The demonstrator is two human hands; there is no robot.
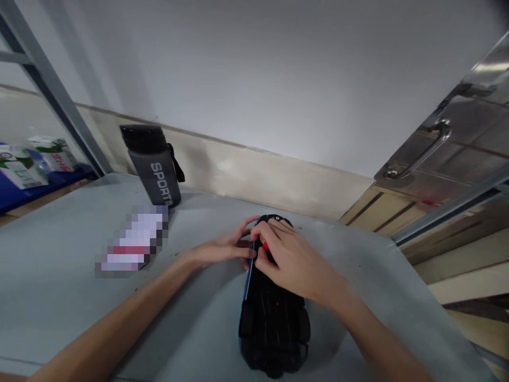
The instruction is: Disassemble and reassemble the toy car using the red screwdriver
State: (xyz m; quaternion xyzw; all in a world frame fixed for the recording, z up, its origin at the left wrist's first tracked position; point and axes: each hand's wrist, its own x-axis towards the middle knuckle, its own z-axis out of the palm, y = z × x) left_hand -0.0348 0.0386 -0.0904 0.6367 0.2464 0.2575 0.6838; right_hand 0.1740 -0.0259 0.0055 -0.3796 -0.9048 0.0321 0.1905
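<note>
A black toy car (274, 323) lies upside down on the grey table (59, 249), its underside and wheels facing up, with a blue edge along its left side. My left hand (222, 248) rests on the table and touches the car's far left side with curled fingers. My right hand (288, 254) lies over the car's far end, fingers pinched together around a small red thing that I cannot make out.
A dark grey sports bottle (153, 164) with a black lid stands at the back left. A blurred flat item (133, 241) lies in front of it. Boxes (24, 162) sit on a blue shelf far left. A metal door (449, 143) with a handle is at right.
</note>
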